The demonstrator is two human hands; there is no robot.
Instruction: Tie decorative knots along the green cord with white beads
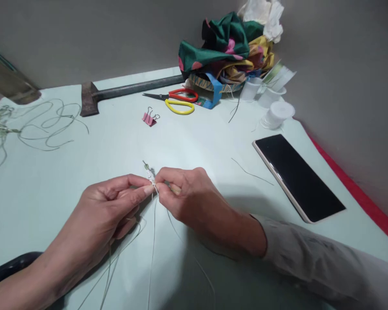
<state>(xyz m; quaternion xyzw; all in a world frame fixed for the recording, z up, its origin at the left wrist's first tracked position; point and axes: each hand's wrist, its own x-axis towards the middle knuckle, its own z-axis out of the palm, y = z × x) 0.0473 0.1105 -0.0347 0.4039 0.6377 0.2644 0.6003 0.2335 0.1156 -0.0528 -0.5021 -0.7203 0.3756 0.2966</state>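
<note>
A small knotted cord piece, white with a green tip, is pinched between my two hands over the table. My left hand grips it from the left between thumb and fingertips. From the right, my right hand is closed in a pinch at the same spot, its fingertips touching those of the left. Several thin cords trail down from the piece toward the near edge. What exactly lies between the right fingertips is partly hidden.
Scissors, a pink binder clip and a hammer lie at the back. A cloth heap and white thread spools stand back right, a phone at right. Loose green cords spread at left.
</note>
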